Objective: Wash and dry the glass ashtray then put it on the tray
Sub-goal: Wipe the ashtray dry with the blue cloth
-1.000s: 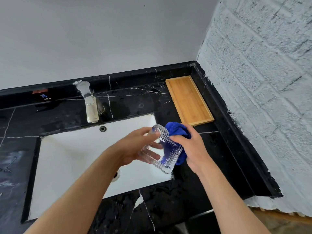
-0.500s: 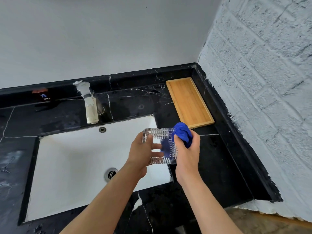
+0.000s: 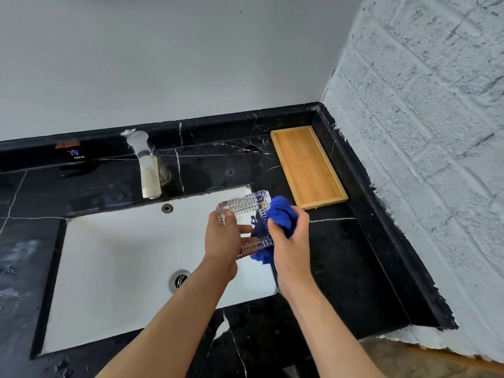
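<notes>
My left hand (image 3: pixel 222 241) holds the clear ribbed glass ashtray (image 3: pixel 246 207) by its left side, above the right end of the white sink (image 3: pixel 114 268). The ashtray is tilted, its open face turned toward me. My right hand (image 3: pixel 290 241) grips a bunched blue cloth (image 3: pixel 281 214) and presses it against the ashtray's right rim; part of the cloth hangs below the glass. The empty bamboo tray (image 3: pixel 308 165) lies on the black counter just behind and to the right of my hands.
A chrome faucet (image 3: pixel 147 165) stands behind the sink, its spout over the basin. The drain (image 3: pixel 180 279) sits near my left forearm. A black marble counter (image 3: pixel 354 263) surrounds the sink; a white brick wall (image 3: pixel 425 148) closes the right side.
The ashtray has turned from a steep tilt to facing me more squarely. The cloth has shifted along its right rim. Both hands rose slightly toward the tray.
</notes>
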